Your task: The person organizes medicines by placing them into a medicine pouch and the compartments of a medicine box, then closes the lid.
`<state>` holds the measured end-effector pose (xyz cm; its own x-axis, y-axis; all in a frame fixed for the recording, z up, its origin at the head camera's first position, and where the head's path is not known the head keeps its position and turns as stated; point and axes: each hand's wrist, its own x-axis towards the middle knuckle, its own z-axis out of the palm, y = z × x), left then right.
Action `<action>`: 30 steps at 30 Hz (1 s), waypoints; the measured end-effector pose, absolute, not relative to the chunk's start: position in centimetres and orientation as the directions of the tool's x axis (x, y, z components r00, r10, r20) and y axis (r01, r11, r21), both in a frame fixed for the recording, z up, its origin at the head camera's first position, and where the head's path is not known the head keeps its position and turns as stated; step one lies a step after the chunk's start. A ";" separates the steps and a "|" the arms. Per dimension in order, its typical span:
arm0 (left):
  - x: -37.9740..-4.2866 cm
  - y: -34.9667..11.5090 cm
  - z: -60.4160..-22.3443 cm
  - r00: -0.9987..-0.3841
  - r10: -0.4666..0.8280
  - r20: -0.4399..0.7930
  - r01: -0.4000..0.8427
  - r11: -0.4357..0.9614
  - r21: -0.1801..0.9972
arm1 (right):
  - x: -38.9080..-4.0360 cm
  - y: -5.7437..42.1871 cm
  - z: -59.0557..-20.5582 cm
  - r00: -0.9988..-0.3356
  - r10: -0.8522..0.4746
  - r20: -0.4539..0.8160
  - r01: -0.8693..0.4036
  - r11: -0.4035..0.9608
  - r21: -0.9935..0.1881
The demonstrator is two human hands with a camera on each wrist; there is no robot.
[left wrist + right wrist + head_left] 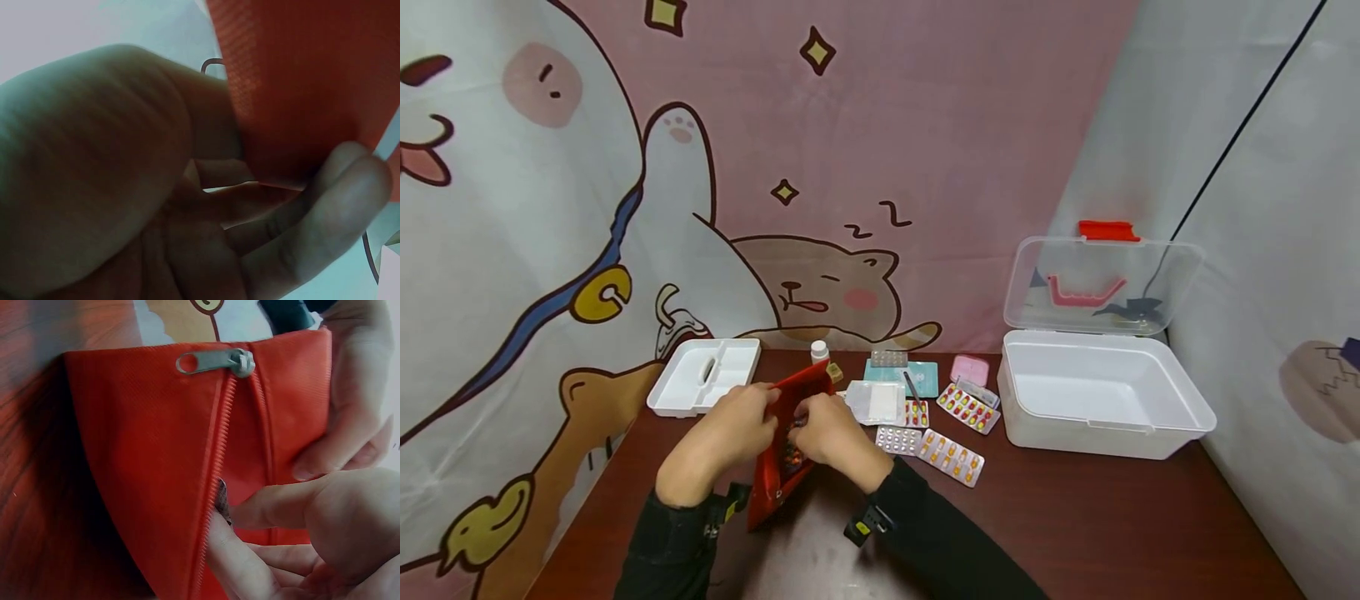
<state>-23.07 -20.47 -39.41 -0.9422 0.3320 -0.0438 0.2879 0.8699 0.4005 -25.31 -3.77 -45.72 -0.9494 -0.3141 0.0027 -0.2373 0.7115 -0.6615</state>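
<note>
A red zip pouch [767,492] is held up off the table by my left hand [733,429], whose fingers grip its edge. The left wrist view shows the thumb and fingers on either side of the red fabric [294,94]. Through the unzipped opening reach the fingertips of my right hand [835,433]. Between its thumb and finger is the edge of a thin, dark silvery piece [222,501], mostly hidden inside the pouch; its kind is unclear. The metal zip pull [206,361] sits at one end of the opening.
Right of the pouch lie several blister packs [951,457], a clear-white case [880,402], tweezers [912,385], a teal packet [922,377] and a pink box [970,368]. A white bottle [819,352] and white tray [681,379] stand behind. An open-lidded white box [1075,433] is at right.
</note>
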 end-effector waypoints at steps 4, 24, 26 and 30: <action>-23.1 -20.4 -39.5 -0.941 0.337 -0.041 0.295 0.871 0.393 | -25.0 -4.4 -46.2 -0.946 -0.324 -0.009 -0.241 0.722 -0.649; -23.1 -20.3 -39.5 -0.941 0.337 -0.023 0.298 0.860 0.414 | -26.0 -6.5 -49.5 -0.925 -0.379 -0.036 -0.303 0.790 -0.533; -23.0 -20.3 -39.5 -0.941 0.338 -0.023 0.300 0.862 0.409 | -25.5 -6.1 -48.7 -0.924 -0.380 -0.038 -0.299 0.781 -0.548; -23.0 -20.3 -39.6 -0.939 0.344 -0.015 0.310 0.863 0.400 | -24.3 -4.9 -46.5 -0.928 -0.371 -0.019 -0.279 0.731 -0.623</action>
